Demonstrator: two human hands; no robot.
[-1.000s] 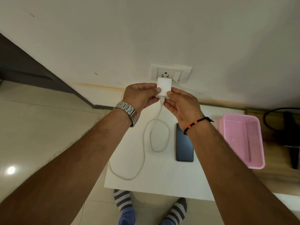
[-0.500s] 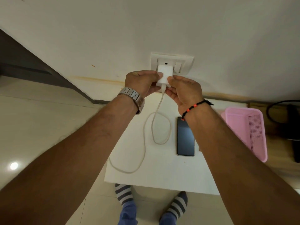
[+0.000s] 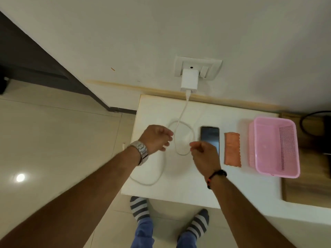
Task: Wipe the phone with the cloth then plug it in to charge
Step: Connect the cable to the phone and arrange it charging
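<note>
The white charger adapter [image 3: 189, 81] sits plugged into the wall socket [image 3: 213, 68]. Its white cable [image 3: 182, 113] drops onto the white table [image 3: 179, 187] and loops there, with the free end at the table's left edge. A dark phone [image 3: 210, 135] lies face up beside the loop, with no cable attached. Just right of the phone lies an orange cloth [image 3: 232, 149]. My left hand [image 3: 155, 138] hovers over the left part of the cable with relaxed fingers, holding nothing. My right hand [image 3: 204, 154], loosely curled, hovers over the phone's lower left corner and hides it.
A pink plastic basket [image 3: 275, 121] stands at the table's right side. Beyond it are a wooden surface [image 3: 304, 192] and a black cable [image 3: 308, 117]. My feet in striped socks [image 3: 139, 208] stand on the tiled floor at the table's front edge.
Both hands have let go of the charger adapter, now seated in the socket, and have pulled back down over the table. The cloth has come into view.
</note>
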